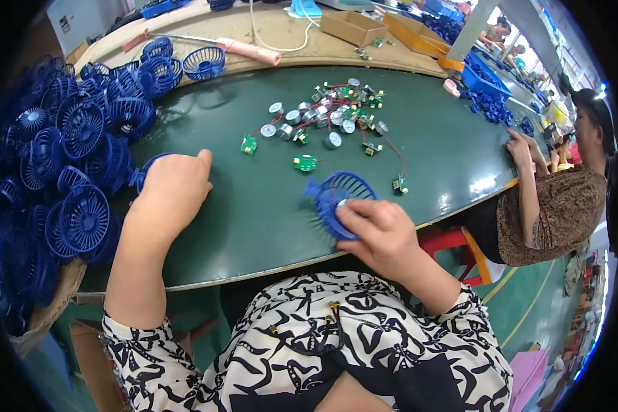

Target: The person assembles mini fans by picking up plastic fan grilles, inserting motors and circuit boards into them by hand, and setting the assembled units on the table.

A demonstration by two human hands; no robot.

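Observation:
My right hand (384,233) is closed around the near side of a blue plastic fan cage (353,185), tilted above the green table. A small pale round part, probably a motor, shows at my fingertips inside the cage. To the left, my left hand (172,189) is curled over the rim of another blue fan cage (141,177), most of it hidden behind the hand. Small silver motors (333,140) with red wires and green circuit boards (305,163) lie in a loose heap beyond my hands.
Blue fan cages (82,127) are piled high along the left edge. At the back are a pink-handled tool (247,51) and a cardboard box (353,27). A co-worker (553,206) sits at the right, hands by a heap of blue parts (491,106).

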